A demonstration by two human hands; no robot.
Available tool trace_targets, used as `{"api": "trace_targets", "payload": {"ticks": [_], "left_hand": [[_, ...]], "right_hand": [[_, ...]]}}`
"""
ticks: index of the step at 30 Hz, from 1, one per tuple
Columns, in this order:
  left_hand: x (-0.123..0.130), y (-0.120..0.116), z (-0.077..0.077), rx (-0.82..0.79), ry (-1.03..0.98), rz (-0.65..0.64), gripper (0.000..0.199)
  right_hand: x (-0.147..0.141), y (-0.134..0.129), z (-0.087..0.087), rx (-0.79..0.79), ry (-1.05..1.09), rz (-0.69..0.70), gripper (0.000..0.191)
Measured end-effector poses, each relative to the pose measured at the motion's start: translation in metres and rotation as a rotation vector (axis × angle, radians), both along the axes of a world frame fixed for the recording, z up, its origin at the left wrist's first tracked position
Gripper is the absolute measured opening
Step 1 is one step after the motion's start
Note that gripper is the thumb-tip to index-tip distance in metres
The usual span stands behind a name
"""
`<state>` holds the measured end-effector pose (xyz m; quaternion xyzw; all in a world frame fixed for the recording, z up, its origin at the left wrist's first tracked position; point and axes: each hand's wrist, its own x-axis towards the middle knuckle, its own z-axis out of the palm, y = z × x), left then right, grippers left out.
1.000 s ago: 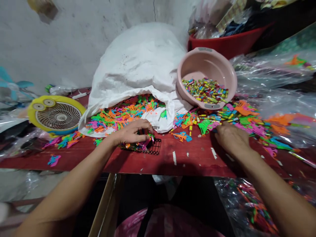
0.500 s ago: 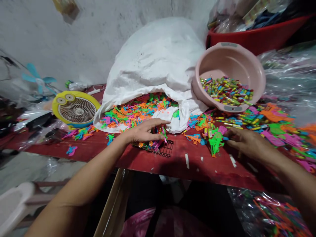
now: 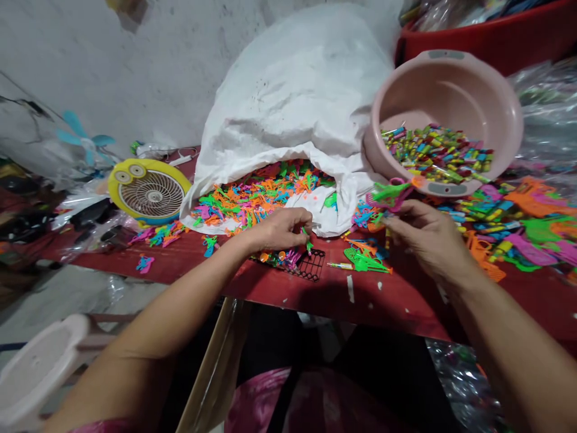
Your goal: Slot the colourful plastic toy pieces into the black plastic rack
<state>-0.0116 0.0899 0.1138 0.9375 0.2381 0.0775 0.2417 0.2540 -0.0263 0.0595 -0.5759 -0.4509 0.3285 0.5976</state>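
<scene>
My left hand (image 3: 288, 230) is closed over a black wire rack (image 3: 312, 265), its fingers round a small green piece (image 3: 308, 242). Small pink and orange pieces lie in the rack under it. My right hand (image 3: 421, 231) pinches green and pink plastic pieces (image 3: 391, 193) in front of the pink basin (image 3: 451, 78). On the red table, between the hands, lie a green piece (image 3: 366, 261) and a small clear tube with a coloured filling (image 3: 339, 265). Behind my left hand, a white sack (image 3: 297, 90) opens onto many colourful plastic pieces (image 3: 252, 195).
A yellow fan (image 3: 153, 191) stands at the left, near a pale stool (image 3: 49, 361) below. The basin holds many small coloured tubes (image 3: 442, 153). More plastic pieces (image 3: 541, 234) spread over the right of the red table (image 3: 270, 288). A red tub (image 3: 487, 39) stands behind.
My right hand has lifted bright plastic pieces up and left towards the basin's front. My left hand's fingers have curled in. A green piece and a tube now show on the table. The view has shifted slightly.
</scene>
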Motion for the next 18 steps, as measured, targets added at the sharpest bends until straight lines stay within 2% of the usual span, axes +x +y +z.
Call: {"api": "trace_targets", "payload": {"ticks": [3, 6, 9, 13, 18], "left_hand": [[-0.004, 0.004, 0.001, -0.007, 0.000, -0.038, 0.012], [-0.012, 0.008, 0.003, -0.036, 0.011, -0.133, 0.016], [-0.021, 0.010, 0.007, -0.097, 0.030, -0.215, 0.017], [-0.028, 0.008, 0.010, -0.138, 0.019, -0.238, 0.010], [-0.029, 0.006, 0.012, -0.141, 0.007, -0.233, 0.007]], "right_hand": [[-0.029, 0.004, -0.011, -0.093, 0.092, 0.291, 0.030], [-0.051, 0.012, -0.026, -0.200, 0.129, 0.434, 0.037], [-0.065, 0.018, -0.036, -0.260, 0.112, 0.512, 0.038], [-0.080, 0.025, -0.043, -0.227, 0.121, 0.536, 0.040], [-0.090, 0.036, -0.053, -0.221, 0.008, 0.555, 0.026]]}}
